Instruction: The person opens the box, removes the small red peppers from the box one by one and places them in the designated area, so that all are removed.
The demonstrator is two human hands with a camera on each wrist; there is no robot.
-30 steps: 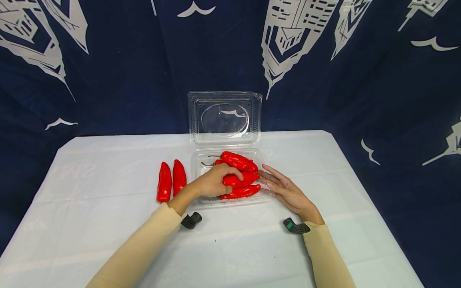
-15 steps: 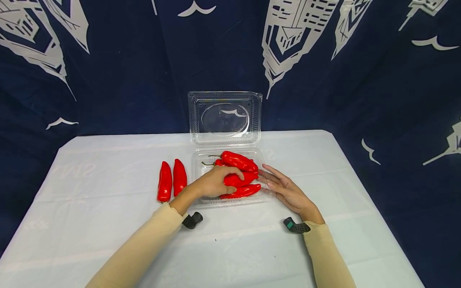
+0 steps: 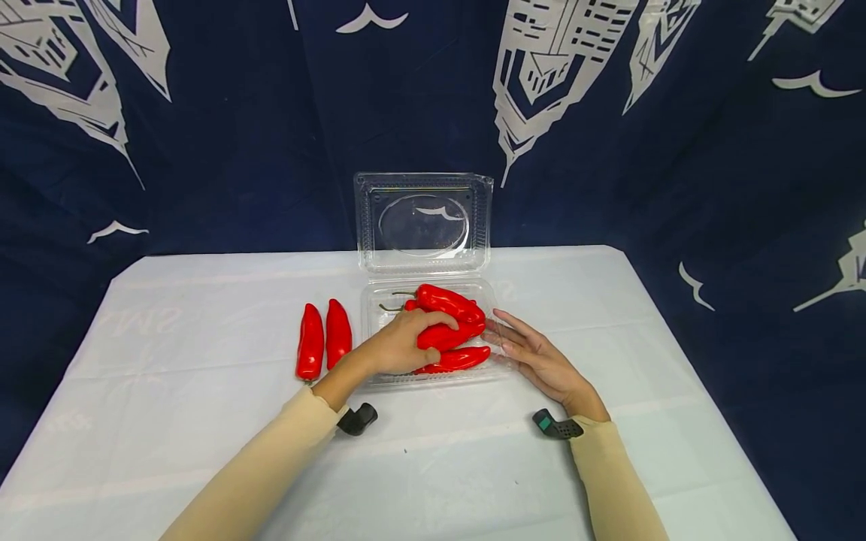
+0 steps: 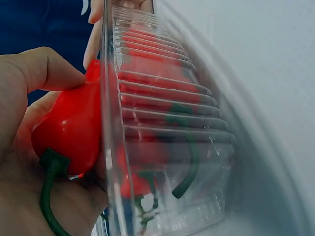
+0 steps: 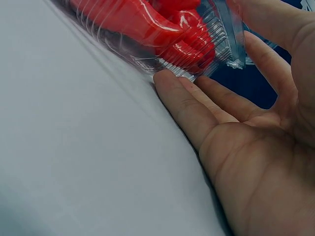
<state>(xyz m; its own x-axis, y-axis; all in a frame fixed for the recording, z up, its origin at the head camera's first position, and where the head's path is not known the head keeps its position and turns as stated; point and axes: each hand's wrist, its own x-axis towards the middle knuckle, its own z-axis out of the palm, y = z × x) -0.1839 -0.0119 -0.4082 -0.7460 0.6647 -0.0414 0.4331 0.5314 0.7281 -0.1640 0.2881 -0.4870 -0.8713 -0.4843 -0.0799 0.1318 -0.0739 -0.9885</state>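
Red chili pepper (image 3: 446, 336) sits near the centre of the head view, over the base of a clear plastic clamshell (image 3: 374, 323) with more peppers (image 3: 446, 302) in it—pinched between the thumb and fingers of the left hand (image 3: 398, 344). At centre right, the right hand (image 3: 544, 366)—fingers extended, loosely spread—touches the clamshell's side; two loose peppers (image 3: 310, 343) lie left of centre on the white tablecloth (image 3: 203, 376).

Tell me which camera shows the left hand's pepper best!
Left wrist, because the red chili pepper shows close, green stem included. Head: the left hand partly covers it. Right wrist: peppers, but which is unclear.
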